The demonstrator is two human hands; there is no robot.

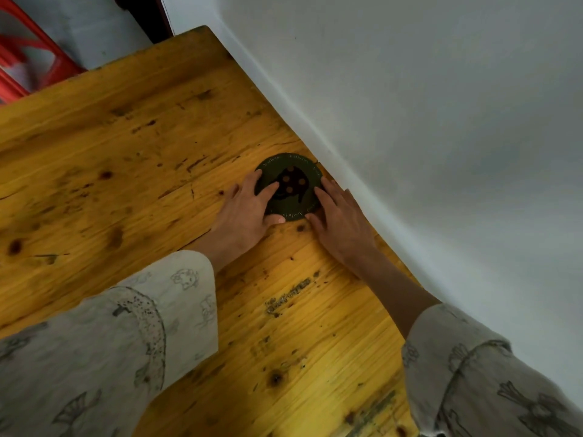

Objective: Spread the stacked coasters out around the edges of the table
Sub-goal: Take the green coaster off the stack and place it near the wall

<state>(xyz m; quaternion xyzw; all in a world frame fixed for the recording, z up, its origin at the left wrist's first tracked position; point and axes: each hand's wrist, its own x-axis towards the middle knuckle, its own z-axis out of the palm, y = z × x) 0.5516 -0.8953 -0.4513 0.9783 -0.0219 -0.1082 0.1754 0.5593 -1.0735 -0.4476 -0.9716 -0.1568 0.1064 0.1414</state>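
A round dark green coaster [293,171] with pale lettering round its rim and a dark figure with orange dots lies flat on the yellow wooden table [132,159], close to the table's right edge by the wall. Whether more coasters lie under it I cannot tell. My left hand [246,212] rests on its left side, fingers spread over the rim and the thumb at its near edge. My right hand [339,219] lies against its right side, fingertips on the rim. Both hands press flat on the coaster rather than gripping it.
A pale grey wall [426,121] runs along the table's right edge. A red frame or crate [28,58] stands on the floor beyond the table's far left corner. The wood carries dark knots, scratches and a stamped mark [290,298] near me.
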